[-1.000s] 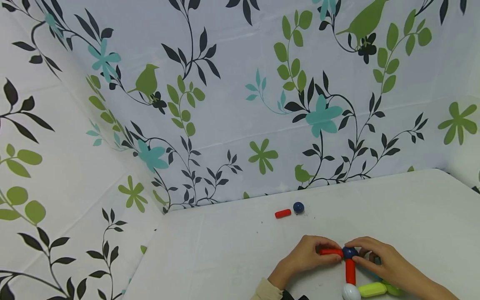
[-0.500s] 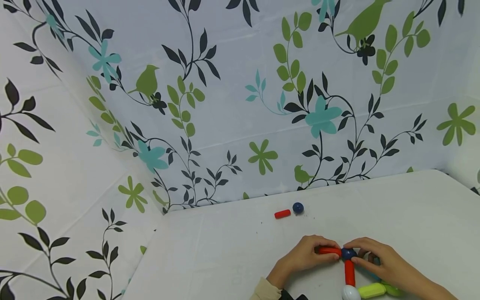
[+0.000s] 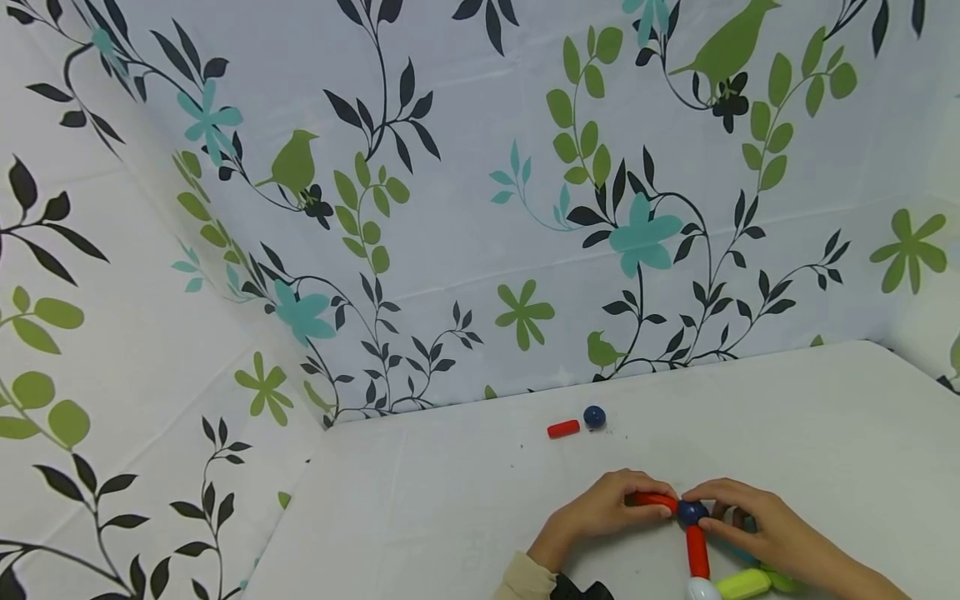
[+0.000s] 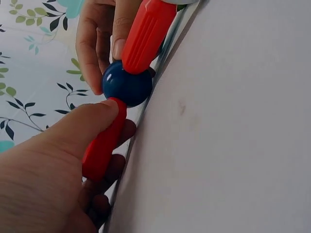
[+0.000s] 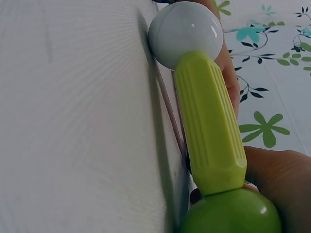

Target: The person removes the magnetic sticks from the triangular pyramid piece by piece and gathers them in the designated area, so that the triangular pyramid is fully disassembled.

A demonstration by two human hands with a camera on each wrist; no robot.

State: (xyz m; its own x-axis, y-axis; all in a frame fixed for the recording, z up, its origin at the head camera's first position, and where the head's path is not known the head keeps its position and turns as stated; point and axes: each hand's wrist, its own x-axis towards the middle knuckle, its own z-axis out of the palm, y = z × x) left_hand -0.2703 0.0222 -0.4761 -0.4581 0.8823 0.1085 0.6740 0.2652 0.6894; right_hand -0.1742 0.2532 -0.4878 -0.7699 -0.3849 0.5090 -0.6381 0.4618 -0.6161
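Note:
My left hand (image 3: pixel 600 508) pinches a red ridged rod (image 4: pixel 103 148) between thumb and fingers, its end against a dark blue ball (image 4: pixel 127 86). The fingers and thumb of my right hand (image 3: pixel 765 521) grip that blue ball from the other side. A second red rod (image 3: pixel 697 552) runs from the ball toward the near side, down to a white ball (image 5: pixel 185 35). From the white ball a yellow-green rod (image 5: pixel 209 121) leads to a green ball (image 5: pixel 233 213). Part of a teal piece (image 3: pixel 733 547) shows beneath my right hand, mostly hidden.
Farther back on the white table (image 3: pixel 435 483) lie a loose red rod (image 3: pixel 563 429) and another dark blue ball (image 3: pixel 595 417), side by side. Cloth (image 3: pixel 450 250) printed with leaves and birds hangs behind and to the left.
Both hands, with the blue ball and its red rods, have shifted slightly left and nearer. The white ball sits lower in the head view, now partly cut off. Both grips stay the same.

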